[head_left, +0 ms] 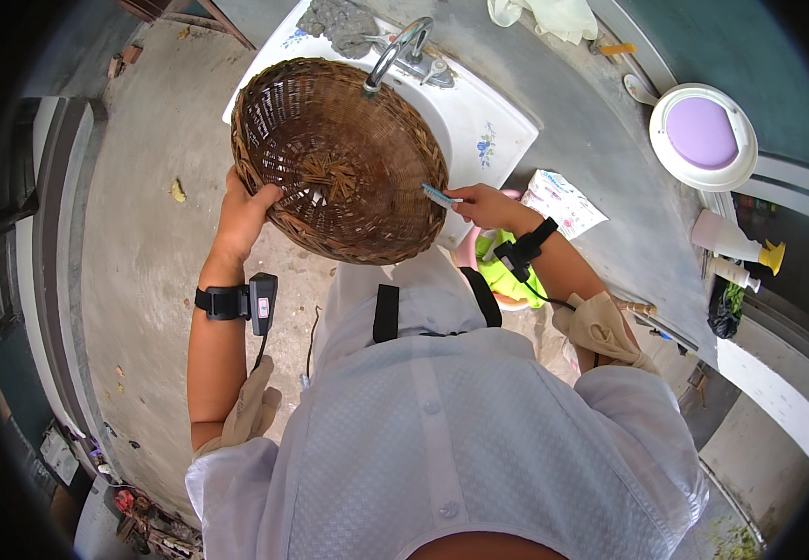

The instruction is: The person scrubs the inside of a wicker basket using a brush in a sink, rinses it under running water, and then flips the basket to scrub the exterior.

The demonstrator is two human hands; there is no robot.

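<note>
A round brown wicker basket (390, 161) is tilted over the white washbasin (499, 129), its hollow side facing up. My left hand (245, 217) grips its rim at the lower left, with the thumb over the edge. In my right hand (483, 206) is a small light-blue brush (438, 195), held by one end at the basket's right inner wall. Whether its bristles touch the wicker, I cannot tell. Above the basket arches a chrome faucet (404, 52), its spout just over the far rim. Most of the basin's bowl is hidden behind the basket.
A grey cloth (340, 26) lies on the basin's back left corner. Below my right wrist stands a pink tub (469, 246) with bright green cloth (506, 269), beside a white printed packet (562, 203). Along the right ledge are a purple-and-white round container (702, 133) and a spray bottle (730, 234).
</note>
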